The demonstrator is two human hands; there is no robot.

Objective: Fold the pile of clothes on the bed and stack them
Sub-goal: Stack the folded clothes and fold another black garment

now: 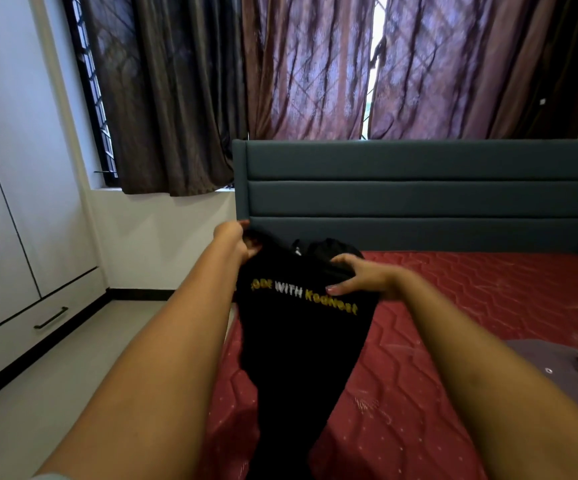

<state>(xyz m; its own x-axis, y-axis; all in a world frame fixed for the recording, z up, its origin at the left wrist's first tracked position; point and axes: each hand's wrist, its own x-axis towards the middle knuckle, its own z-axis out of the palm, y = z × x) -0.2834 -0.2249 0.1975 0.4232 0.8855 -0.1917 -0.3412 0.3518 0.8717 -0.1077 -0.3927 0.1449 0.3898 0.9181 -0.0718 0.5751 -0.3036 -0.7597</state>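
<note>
Nearest me, I observe the black shirt (298,341) hanging lengthwise between both forearms, held up over the left edge of the bed (453,306). Whether its lower end touches the red quilted mattress, I cannot tell. Yellow and white lettering runs across the shirt's upper part.

A grey garment (557,368) lies flat on the mattress at the right edge of the view, well apart from the shirt.

Further out, the right hand (360,277) has its grip closed on the shirt's upper right portion, thumb below and fingers curled over the cloth. The left hand (235,242) sits higher and further out. Its grip is closed on the shirt's upper left corner, with fabric bunched in the fingers.

Just behind the hands there is a dark bunched mass of cloth near the headboard (419,195). Whether it belongs to the shirt, I cannot tell.

Beyond, brown curtains (315,64) cover the window. A white wardrobe (10,202) stands at the left, on a pale floor (38,393).
</note>
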